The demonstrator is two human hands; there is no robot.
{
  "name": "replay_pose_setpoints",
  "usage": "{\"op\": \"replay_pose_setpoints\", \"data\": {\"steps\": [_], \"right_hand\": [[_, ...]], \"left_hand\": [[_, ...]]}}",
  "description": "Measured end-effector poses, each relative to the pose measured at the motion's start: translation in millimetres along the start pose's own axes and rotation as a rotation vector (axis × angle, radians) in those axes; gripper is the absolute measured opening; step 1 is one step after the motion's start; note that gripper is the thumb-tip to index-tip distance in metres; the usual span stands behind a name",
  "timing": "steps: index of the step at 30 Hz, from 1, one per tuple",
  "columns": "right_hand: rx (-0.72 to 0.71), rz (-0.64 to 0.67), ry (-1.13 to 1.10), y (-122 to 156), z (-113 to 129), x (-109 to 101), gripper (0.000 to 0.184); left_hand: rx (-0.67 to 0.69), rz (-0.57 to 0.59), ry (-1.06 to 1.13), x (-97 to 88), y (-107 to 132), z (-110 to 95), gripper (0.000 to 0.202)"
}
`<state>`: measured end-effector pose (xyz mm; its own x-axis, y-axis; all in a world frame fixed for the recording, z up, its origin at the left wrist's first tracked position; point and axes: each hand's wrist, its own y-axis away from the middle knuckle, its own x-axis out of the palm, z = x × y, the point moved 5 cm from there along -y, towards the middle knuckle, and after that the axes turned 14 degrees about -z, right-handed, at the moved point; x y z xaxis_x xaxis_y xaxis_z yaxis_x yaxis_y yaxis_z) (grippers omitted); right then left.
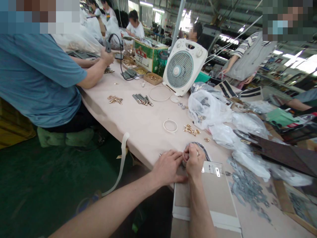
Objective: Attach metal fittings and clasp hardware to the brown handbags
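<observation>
Left hand (167,167) lay loosely bent at the far-left corner of the board (220,198); right hand (194,162) was curled tight at its far edge. Held items: could not tell.

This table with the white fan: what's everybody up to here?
One person's bare hands meet at the near edge of the table: the left hand next to the curled right hand, hiding most of what they work on. Cardboard lies under the right forearm, gold-coloured metal pieces beyond. At the left, a co-worker holds a dark corded device.
</observation>
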<state>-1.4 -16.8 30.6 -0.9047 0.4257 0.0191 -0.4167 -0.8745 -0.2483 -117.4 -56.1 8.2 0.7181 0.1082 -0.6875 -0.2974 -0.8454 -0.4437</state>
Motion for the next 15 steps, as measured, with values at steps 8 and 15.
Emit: {"op": "replay_pose_setpoints", "data": {"steps": [8,15], "right_hand": [[-0.106,-0.035,-0.461,15,36,-15,0.036],[0.012,0.044,-0.252,15,22,-13,0.041]], "left_hand": [[-0.004,-0.01,0.022,1.1,1,0,0.08],[-0.018,-0.023,0.027,0.5,2,-1,0.077]]}}
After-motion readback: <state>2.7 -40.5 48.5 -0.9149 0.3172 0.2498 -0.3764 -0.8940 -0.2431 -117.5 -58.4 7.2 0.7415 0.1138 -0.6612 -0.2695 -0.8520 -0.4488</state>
